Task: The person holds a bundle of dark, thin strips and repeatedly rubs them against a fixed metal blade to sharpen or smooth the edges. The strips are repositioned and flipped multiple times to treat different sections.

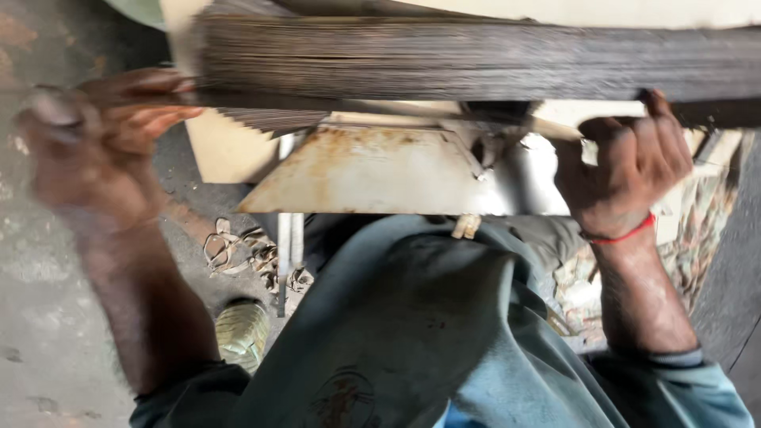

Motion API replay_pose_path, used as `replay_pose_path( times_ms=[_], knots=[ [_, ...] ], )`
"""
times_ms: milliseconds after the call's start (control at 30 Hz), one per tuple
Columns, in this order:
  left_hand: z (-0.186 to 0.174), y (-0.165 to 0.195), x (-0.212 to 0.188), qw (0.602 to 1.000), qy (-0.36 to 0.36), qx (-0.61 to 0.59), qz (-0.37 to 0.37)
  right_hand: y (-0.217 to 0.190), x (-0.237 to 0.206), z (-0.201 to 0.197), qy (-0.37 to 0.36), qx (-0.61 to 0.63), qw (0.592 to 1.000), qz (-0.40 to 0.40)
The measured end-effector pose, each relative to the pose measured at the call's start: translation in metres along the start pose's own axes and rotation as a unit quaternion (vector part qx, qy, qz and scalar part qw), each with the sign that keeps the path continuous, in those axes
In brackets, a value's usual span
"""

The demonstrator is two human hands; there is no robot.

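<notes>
Head view is showing a thick stack of thin dark sheets (476, 59) lying across the rusty metal bench (372, 170), overhanging both ends. The right hand (626, 170) is curling its fingers (662, 119) shut around the stack's near edge, wrist bent upward. The left hand (95, 143), blurred, is pressing flat fingers against the stack's left end; squaring that end well probably calls for even pressure.

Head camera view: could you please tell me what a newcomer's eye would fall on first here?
The eye lands first on the thick dark stack of thin sheets stretching across the top of the view. The left hand, motion-blurred, is at its left end, and the right hand, with a red wristband, grips its lower edge at right. Just below sits a rust-stained metal plate.
</notes>
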State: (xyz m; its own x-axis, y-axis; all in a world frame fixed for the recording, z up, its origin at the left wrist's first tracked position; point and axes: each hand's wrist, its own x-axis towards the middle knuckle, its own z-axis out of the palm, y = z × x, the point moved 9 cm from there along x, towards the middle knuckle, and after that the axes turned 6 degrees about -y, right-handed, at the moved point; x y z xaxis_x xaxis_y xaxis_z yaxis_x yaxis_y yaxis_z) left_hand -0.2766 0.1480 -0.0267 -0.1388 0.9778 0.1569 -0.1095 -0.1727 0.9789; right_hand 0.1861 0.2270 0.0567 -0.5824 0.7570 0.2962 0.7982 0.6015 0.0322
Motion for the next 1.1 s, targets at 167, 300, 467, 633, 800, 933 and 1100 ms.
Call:
replay_pose_path(
  times_ms=[167, 300, 467, 633, 800, 933, 1100],
  knots=[
    [0.005, -0.005, -0.012, 0.997, -0.012, -0.062, -0.041, 0.025, -0.013, -0.017, 0.007, -0.026, 0.997, -0.067],
    [0.004, -0.011, -0.015, 0.998, 0.032, -0.043, -0.033, 0.035, -0.015, -0.014, -0.021, -0.018, 0.994, -0.107],
    [0.017, -0.008, -0.015, 0.997, 0.077, -0.019, -0.018, 0.048, -0.022, -0.004, -0.043, -0.003, 0.995, -0.087],
    [0.033, -0.002, -0.011, 0.995, 0.101, -0.007, -0.004, 0.061, -0.036, 0.003, -0.039, -0.013, 0.996, -0.083],
    [0.034, -0.008, -0.015, 0.992, 0.126, 0.008, 0.011, 0.070, -0.042, 0.013, -0.018, -0.025, 0.995, -0.099],
    [0.028, -0.013, -0.015, 0.988, 0.147, 0.042, 0.030, 0.071, -0.038, 0.012, 0.005, -0.043, 0.994, -0.100],
    [0.069, 0.054, -0.009, 0.843, 0.277, 0.415, 0.201, 0.066, -0.028, 0.002, 0.027, -0.069, 0.992, -0.100]
  ],
)
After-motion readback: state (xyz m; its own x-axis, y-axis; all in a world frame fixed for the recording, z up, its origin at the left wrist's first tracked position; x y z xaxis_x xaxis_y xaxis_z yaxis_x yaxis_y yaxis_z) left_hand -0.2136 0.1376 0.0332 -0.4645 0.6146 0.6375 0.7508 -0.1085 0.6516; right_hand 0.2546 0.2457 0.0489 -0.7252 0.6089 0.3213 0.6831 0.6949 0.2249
